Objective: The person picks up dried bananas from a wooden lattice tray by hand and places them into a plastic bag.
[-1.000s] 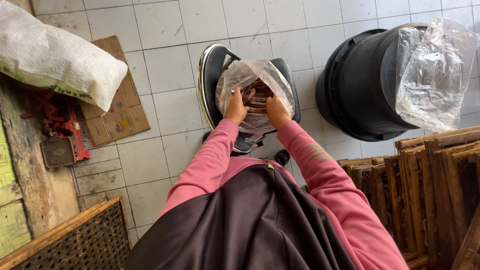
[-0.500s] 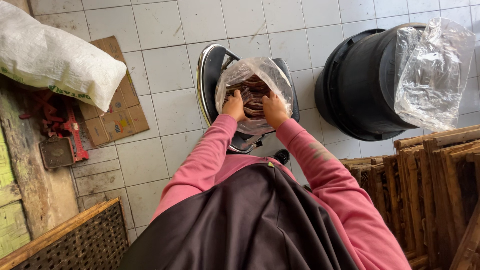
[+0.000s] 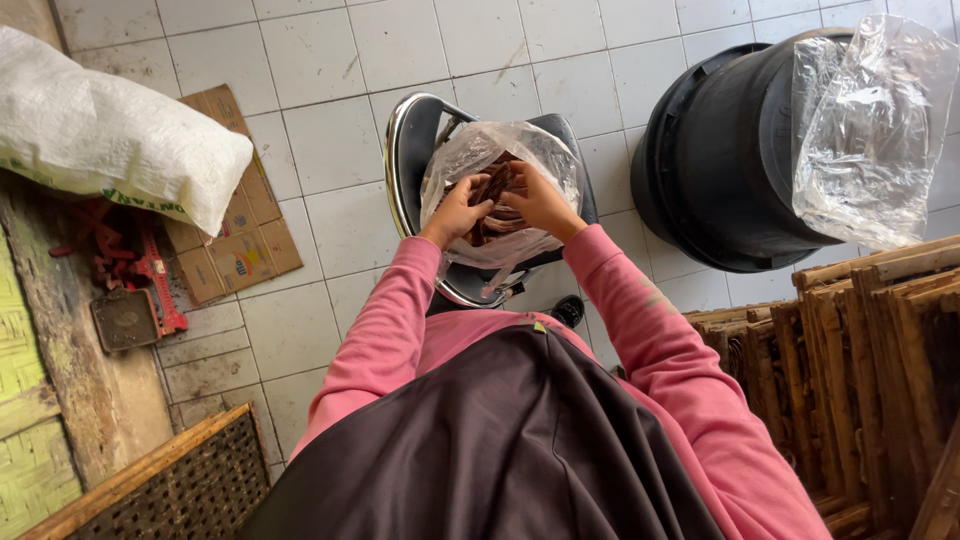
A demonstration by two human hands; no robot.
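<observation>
A clear plastic bag (image 3: pixel 470 160) holding brown strips (image 3: pixel 497 186) rests on the pan of a weighing scale (image 3: pixel 402 165) on the tiled floor. My left hand (image 3: pixel 457 212) and my right hand (image 3: pixel 540 203) are both inside the bag's mouth, fingers closed around the brown strips. Pink sleeves run down from both wrists. A dark cloth over my lap hides the floor below me.
A big black tub (image 3: pixel 720 160) lined with clear plastic (image 3: pixel 865 130) stands at right. Stacked wooden frames (image 3: pixel 870 370) fill the lower right. At left lie a white sack (image 3: pixel 110 130), flattened cardboard (image 3: pixel 235 235), a red tool (image 3: pixel 140 290) and a mesh tray (image 3: pixel 170 490).
Both hands have gone deeper into the bag and closed on the brown strips; the bag's top has spread wider open.
</observation>
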